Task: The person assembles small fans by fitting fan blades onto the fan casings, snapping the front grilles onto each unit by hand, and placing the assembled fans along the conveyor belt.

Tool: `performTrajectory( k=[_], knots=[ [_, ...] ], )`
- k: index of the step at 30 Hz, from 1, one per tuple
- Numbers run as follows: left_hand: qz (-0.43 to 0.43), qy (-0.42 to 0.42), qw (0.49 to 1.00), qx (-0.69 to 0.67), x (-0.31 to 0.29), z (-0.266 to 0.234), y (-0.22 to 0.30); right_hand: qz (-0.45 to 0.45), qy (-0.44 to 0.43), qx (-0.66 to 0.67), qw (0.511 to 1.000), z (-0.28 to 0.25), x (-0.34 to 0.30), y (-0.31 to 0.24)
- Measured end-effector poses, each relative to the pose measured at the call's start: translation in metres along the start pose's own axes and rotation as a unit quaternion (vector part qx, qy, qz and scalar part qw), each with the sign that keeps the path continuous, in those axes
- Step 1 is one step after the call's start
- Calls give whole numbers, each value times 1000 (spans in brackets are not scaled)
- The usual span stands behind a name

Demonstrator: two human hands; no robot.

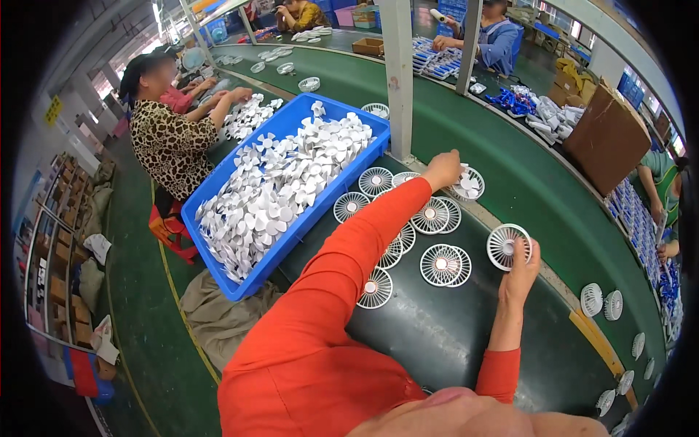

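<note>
My left hand (443,172) reaches far across the bench, its fingers drawn together at the edge of a round white fan guard (475,191). White fan blades show inside that guard. What the fingertips pinch, if anything, is hidden. On the right, my right hand (520,269) grips another white fan guard (501,242), raised above the bench with its round hub showing. Between my arms, several white fan guards (440,265) lie flat, some overlapping. Left of my left arm stands a blue bin (280,255) heaped with white fan blades (273,193).
A green conveyor belt (539,211) curves past the bench, carrying fan guards (591,299). A white post (398,80) rises beyond the bin. A co-worker in leopard print (171,142) sits at left by loose blades (247,116). A cardboard box (608,138) stands across the belt.
</note>
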State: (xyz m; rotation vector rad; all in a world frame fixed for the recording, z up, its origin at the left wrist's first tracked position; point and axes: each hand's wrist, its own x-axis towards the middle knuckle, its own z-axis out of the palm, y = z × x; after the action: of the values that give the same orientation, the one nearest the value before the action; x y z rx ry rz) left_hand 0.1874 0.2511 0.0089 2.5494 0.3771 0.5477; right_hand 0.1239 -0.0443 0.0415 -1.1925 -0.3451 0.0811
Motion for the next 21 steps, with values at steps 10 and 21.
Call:
performTrajectory(
  k=[10,21],
  knots=[
    [18,-16,843,-537,-78,2,117,-426,6,-420,801,4,-3,-54],
    [-133,-210,416,-875,-141,-3,150,-297,-179,-436,830,10,-9,-48]
  ],
)
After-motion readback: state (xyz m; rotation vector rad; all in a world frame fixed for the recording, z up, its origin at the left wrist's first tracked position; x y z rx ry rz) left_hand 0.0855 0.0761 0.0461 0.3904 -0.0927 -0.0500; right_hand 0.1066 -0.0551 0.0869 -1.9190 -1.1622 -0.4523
